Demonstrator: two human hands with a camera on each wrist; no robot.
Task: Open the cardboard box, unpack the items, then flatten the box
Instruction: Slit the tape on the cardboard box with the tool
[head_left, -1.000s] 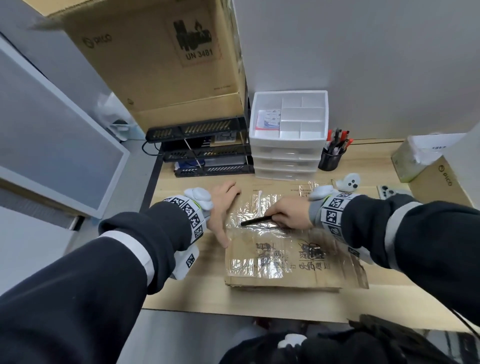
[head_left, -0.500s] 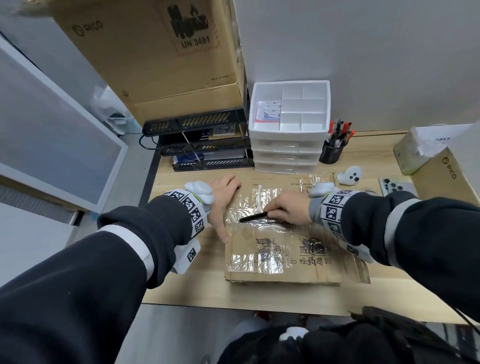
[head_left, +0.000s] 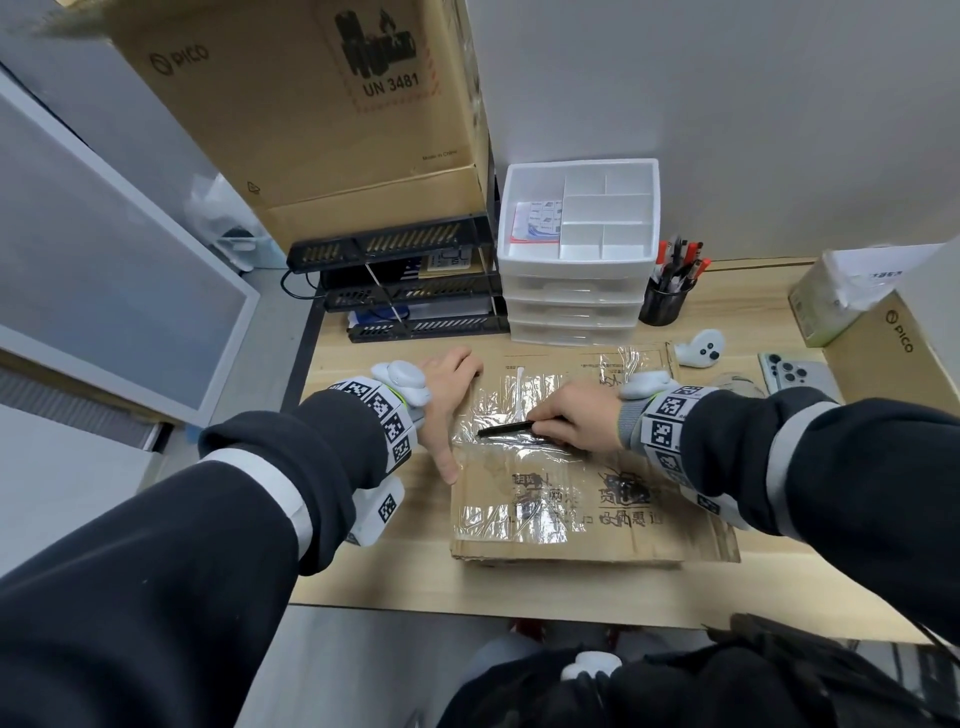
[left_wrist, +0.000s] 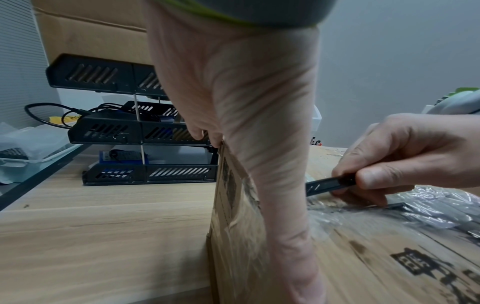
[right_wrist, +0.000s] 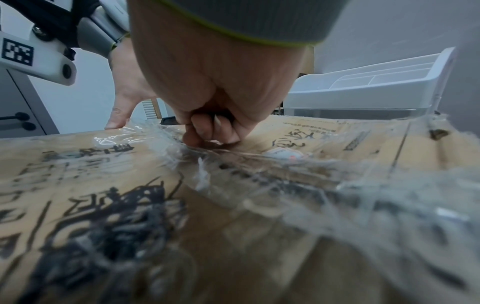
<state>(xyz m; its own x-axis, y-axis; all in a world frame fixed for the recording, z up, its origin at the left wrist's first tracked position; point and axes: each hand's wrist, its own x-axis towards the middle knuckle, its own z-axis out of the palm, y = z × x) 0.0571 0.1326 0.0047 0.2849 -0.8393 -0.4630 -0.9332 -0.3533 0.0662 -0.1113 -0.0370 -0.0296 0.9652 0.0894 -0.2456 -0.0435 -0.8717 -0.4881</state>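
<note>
Head view only — pen cup (head_left: 662, 304).

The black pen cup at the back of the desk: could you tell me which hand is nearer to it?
Right. The right hand, gripping the black cutter on the cardboard box, lies below the pen cup; the left hand rests along the box's far left edge.

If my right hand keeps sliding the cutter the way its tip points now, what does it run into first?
Probably the left hand. The right hand aims the black cutter leftward along the taped cardboard box, and the left hand braces that box's left edge right in that line. Height clearance between them is unclear.
</note>
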